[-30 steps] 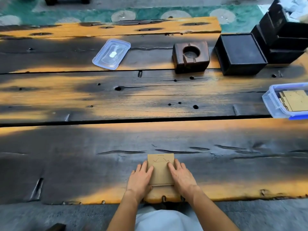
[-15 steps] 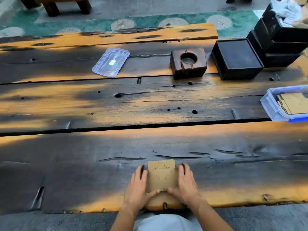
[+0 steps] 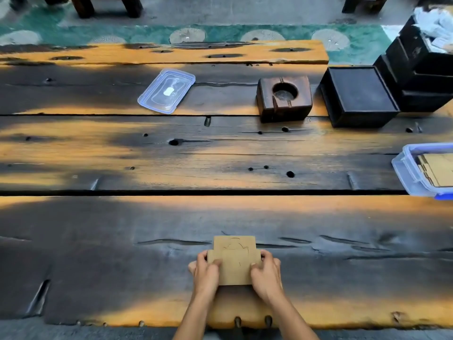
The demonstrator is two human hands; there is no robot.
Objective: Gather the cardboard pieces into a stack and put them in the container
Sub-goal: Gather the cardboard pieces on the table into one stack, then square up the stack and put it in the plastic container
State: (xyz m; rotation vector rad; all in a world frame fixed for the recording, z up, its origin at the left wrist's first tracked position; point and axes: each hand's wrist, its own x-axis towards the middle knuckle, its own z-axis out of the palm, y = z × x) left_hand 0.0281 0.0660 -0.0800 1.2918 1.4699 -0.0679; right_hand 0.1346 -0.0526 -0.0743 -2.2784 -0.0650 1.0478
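A stack of brown cardboard pieces (image 3: 234,262) lies near the table's front edge, its far end showing cut lines. My left hand (image 3: 206,274) grips its left side and my right hand (image 3: 266,274) grips its right side, thumbs on top. A clear plastic container with blue clips (image 3: 408,174) sits at the right edge of the table, with more cardboard pieces (image 3: 437,171) inside. It is partly cut off by the frame.
The clear lid (image 3: 166,91) lies at the back, left of centre. A wooden block with a round hollow (image 3: 284,98) and black boxes (image 3: 359,95) stand at the back right. The dark plank table (image 3: 220,155) has gaps between its boards.
My hands have moved from lying flat on the stack to gripping its two sides, with fingers curled around the edges. The stack has stayed in about the same place.
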